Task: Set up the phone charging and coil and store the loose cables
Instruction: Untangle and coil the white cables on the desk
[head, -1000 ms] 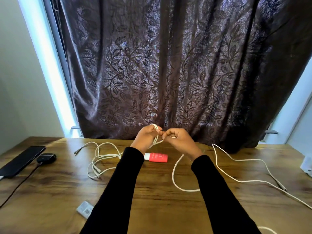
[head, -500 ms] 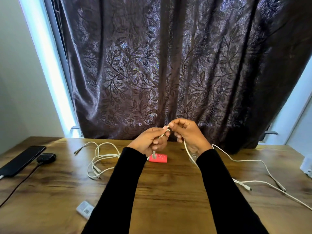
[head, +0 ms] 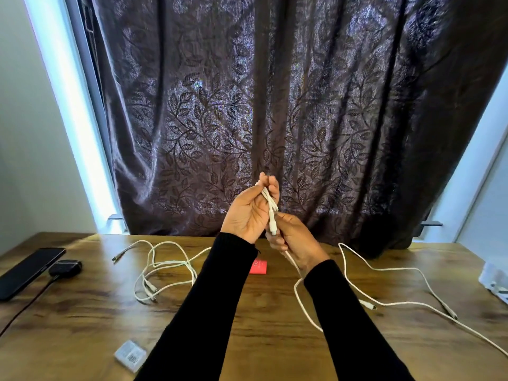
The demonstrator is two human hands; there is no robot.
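Note:
Raised above the wooden desk (head: 264, 320), my left hand (head: 247, 213) pinches folded strands of a white cable (head: 270, 207) between thumb and fingers, its plug end hanging down. My right hand (head: 294, 237) sits just below and right, closed on the same cable, which trails down past my right sleeve in a loop. A second white cable (head: 165, 268) lies tangled on the desk at the left. Another white cable (head: 398, 284) runs across the right side. At the far left a black phone (head: 27, 270) rests beside a black charger puck (head: 64, 267) with a dark lead.
A red flat box (head: 259, 266) lies on the desk under my hands. A small clear plastic packet (head: 129, 355) sits near the front left. A white object (head: 494, 279) is at the right edge. A dark leaf-patterned curtain (head: 275, 119) hangs behind the desk.
My left hand has lifted and turned palm-up with the folded cable strands in it. My right hand has dropped below it, sliding down the cable; the trailing loop now hangs by my right sleeve.

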